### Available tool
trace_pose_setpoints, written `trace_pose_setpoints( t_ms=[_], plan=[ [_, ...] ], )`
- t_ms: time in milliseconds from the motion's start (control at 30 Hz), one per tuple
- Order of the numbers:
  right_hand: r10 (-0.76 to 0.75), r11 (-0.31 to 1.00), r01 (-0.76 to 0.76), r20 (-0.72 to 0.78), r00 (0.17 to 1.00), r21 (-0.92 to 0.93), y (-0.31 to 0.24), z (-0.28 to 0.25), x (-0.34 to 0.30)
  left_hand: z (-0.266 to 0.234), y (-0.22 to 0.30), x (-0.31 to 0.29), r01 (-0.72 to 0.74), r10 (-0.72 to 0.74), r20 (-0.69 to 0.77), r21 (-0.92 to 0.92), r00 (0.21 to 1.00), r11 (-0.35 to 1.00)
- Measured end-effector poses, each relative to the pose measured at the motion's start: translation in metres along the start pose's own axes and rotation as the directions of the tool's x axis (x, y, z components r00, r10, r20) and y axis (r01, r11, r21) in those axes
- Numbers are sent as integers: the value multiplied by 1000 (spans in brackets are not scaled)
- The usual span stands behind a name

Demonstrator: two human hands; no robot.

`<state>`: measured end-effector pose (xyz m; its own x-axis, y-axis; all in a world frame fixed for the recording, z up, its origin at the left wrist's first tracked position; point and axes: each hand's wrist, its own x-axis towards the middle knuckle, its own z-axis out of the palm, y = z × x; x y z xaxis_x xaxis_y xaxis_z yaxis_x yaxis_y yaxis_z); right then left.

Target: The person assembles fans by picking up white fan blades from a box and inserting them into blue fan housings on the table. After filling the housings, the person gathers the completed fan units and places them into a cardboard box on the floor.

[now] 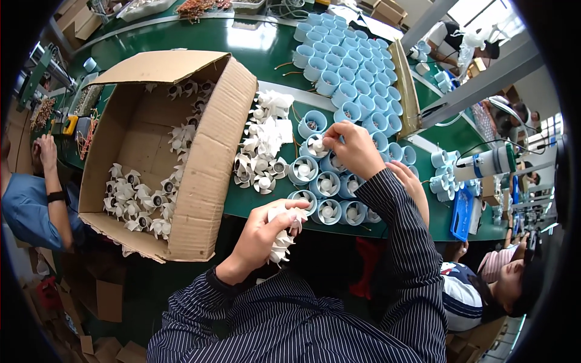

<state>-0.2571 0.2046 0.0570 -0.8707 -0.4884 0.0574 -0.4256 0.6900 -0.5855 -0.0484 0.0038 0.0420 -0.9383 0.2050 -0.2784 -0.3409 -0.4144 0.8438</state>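
My left hand [257, 233] is closed around several white fan impellers [281, 242], held near the table's front edge. My right hand [356, 148] reaches over a group of light blue cup-shaped housings. Its thumb and forefinger pinch at a white fan impeller [316, 146] sitting inside one housing. Nearer to me, several housings [327, 184] have impellers inside. The blue housing [312, 124] just beyond shows a dark centre and no impeller. Left of the housings lies a loose pile of white impellers [261, 151].
An open cardboard box [206, 163] with more impellers stands at the left. Rows of blue housings [345, 66] fill the table's far part. Another person's hand [413, 190] is beside my right forearm. A blue tray [462, 213] lies further right. A person in blue [36, 209] works at left.
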Motion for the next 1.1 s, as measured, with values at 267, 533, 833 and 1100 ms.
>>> trace_pose_setpoints(
  t_ms=[267,533,833,1100],
  plan=[
    [-100,992,96,-34,994,-86,-7,5,0,-4,1,8,8,-6,19,-88,1000,996],
    [-274,959,272,-21,961,-85,-62,-11,-35,-2,2,6,-18,18,-6,-67,1000,998],
    [-184,935,120,168,968,333,-89,-11,-108,12,-2,9,-24,19,-32,-138,999,990],
    [-51,953,35,48,998,299,-82,-13,-128,18,-5,9,-43,39,-27,-151,999,988]
  ],
)
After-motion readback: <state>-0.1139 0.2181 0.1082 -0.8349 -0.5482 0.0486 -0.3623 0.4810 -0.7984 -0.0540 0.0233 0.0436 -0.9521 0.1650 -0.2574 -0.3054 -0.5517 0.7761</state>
